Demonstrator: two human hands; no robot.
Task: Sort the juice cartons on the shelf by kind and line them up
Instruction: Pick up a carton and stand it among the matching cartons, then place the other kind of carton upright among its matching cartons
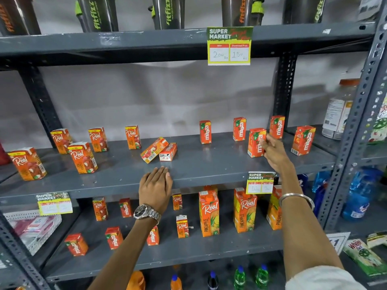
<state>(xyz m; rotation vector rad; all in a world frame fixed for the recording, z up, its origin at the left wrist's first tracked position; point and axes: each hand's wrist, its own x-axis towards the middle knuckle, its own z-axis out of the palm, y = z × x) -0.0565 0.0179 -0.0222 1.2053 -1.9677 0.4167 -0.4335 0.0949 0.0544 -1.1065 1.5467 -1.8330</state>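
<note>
On the grey middle shelf (209, 164), several small orange Real cartons (82, 157) stand at the left. Several red-orange Maaza cartons (205, 132) stand at the right. Two cartons lie on their sides in the middle: a Real carton (154, 150) and a Maaza carton (168, 152) touching it. My right hand (272, 150) grips an upright Maaza carton (255, 143) from its right side. Palm down, my left hand (156, 185) rests on the shelf's front edge just below the toppled pair, holding nothing.
The lower shelf (167, 252) holds mixed small Real and Maaza cartons and tall Real pineapple cartons (209, 212). Price tags (260, 182) hang from the shelf edges. Dark shaker bottles (98, 13) stand on the top shelf. Bottles (356, 197) fill the rack to the right.
</note>
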